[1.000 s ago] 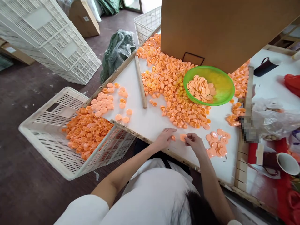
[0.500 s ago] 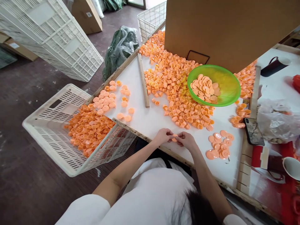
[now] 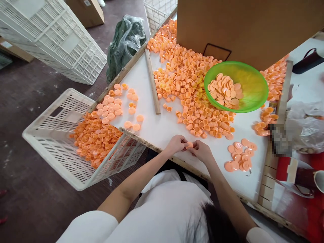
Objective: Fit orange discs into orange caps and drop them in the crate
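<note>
Over the front edge of the white table, my left hand [image 3: 176,144] and my right hand [image 3: 201,150] meet, both pinching one small orange plastic piece [image 3: 188,145]. The fingers cover part of it, and whether it is one part or two joined I cannot tell. Right of my hands lies a loose group of flat orange discs [image 3: 241,156]. Ahead is a wide heap of small orange cups [image 3: 194,111]. A green bowl [image 3: 253,98] holding more flat discs rests on the heap. Several round disc-topped pieces [image 3: 109,107] lie at the table's left corner.
A white slatted crate [image 3: 54,148], partly filled with orange pieces, stands below the table's left edge. A wooden strip [image 3: 153,82] divides the tabletop. A big cardboard box [image 3: 240,30] blocks the far side. Stacked white crates [image 3: 60,37] lean at left; a dark mug [image 3: 305,177] stands right.
The camera view has shifted slightly, so the bowl and discs appear further right. My hands stay together on the orange piece, with only a small change in finger position.
</note>
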A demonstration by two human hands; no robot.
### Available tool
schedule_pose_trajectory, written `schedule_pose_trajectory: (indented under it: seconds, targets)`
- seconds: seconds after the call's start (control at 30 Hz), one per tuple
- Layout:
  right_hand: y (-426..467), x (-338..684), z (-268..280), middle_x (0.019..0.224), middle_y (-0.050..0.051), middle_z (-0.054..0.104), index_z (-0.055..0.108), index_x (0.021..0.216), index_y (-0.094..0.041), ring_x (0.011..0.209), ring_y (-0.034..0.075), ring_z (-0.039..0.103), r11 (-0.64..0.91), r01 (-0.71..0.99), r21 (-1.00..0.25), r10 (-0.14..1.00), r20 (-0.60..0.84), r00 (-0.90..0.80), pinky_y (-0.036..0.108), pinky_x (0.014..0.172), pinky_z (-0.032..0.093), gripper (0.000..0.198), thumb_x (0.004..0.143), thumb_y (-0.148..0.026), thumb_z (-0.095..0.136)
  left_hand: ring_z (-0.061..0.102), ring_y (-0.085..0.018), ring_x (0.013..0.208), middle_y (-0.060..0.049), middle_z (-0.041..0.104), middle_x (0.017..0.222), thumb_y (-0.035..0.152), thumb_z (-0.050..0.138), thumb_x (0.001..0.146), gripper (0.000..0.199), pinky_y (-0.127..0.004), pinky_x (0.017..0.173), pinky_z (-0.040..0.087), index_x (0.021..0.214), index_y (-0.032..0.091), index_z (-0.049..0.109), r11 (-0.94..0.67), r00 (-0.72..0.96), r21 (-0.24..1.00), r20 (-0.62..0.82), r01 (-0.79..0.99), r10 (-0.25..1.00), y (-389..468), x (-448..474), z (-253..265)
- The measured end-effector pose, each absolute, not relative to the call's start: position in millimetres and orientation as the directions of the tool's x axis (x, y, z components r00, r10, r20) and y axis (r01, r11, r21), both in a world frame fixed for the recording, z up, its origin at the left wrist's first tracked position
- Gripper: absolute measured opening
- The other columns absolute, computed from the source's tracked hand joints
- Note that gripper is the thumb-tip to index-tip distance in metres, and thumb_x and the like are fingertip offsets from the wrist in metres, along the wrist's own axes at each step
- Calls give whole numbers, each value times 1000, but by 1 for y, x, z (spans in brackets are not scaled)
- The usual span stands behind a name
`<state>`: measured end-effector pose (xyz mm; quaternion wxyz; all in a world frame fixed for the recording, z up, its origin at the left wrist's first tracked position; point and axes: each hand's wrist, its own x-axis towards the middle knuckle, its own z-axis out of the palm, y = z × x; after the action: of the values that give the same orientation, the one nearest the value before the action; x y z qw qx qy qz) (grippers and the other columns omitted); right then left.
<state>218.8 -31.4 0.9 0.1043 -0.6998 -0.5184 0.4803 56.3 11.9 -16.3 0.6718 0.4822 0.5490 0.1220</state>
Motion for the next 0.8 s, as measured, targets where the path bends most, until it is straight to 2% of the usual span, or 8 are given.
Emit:
schedule_pose_trajectory:
  seconds: [0.13, 0.27, 0.37, 0.47, 0.63, 0.73, 0.8]
  targets:
    - [-25, 218, 1, 61, -1, 65, 53, 80, -21, 57, 14, 59, -469, 632, -617, 806, -591, 20, 23, 50, 40, 24, 70, -38, 67, 62, -14, 54, -2, 64, 60, 23, 66, 73, 12, -24, 53, 52, 76, 13, 60, 458, 374, 786, -607, 416, 702, 14, 57, -15]
    - [-22, 223, 2, 64, 1, 68, 52, 83, -20, 55, 14, 61, -559, 468, -684, 740, -666, -89, 22, 49, 45, 29, 73, -45, 65, 63, -14, 55, -3, 64, 62, 27, 68, 73, 17, -24, 53, 52, 77, 13, 60, 453, 380, 790, -602, 414, 702, 13, 57, -9]
    - [-22, 222, 0, 65, 4, 69, 54, 83, -19, 54, 15, 63, -626, 394, -673, 721, -692, -38, 23, 48, 47, 30, 77, -48, 60, 62, -14, 54, -3, 64, 62, 30, 69, 73, 21, -25, 53, 53, 79, 12, 59, 469, 367, 784, -610, 407, 702, 12, 57, -6]
    - [-19, 220, -3, 60, 3, 68, 56, 79, -20, 51, 16, 63, -651, 402, -644, 714, -699, 37, 25, 46, 48, 25, 77, -45, 61, 63, -15, 55, -4, 64, 61, 29, 68, 73, 19, -25, 54, 53, 79, 12, 59, 486, 363, 776, -622, 402, 694, 13, 57, -6]
    - [-12, 216, -3, 57, 3, 66, 55, 76, -19, 49, 15, 62, -700, 390, -599, 658, -753, 23, 24, 46, 49, 24, 75, -42, 63, 63, -14, 55, -4, 65, 63, 23, 66, 73, 12, -25, 54, 52, 77, 13, 60, 464, 354, 768, -624, 443, 696, 15, 61, -10]
    - [-16, 213, 1, 59, 3, 67, 54, 76, -19, 51, 15, 62, -679, 362, -639, 689, -725, 13, 25, 48, 49, 25, 76, -43, 61, 63, -15, 56, -4, 65, 63, 24, 63, 75, 12, -25, 55, 51, 79, 13, 61, 430, 369, 774, -611, 465, 700, 15, 63, -8]
    - [-23, 217, 5, 64, 3, 68, 55, 75, -20, 55, 15, 62, -614, 375, -694, 757, -653, 30, 26, 52, 49, 24, 77, -43, 60, 62, -14, 57, -3, 65, 63, 24, 62, 75, 11, -24, 56, 50, 78, 13, 63, 345, 366, 778, -572, 524, 734, 15, 55, -4]
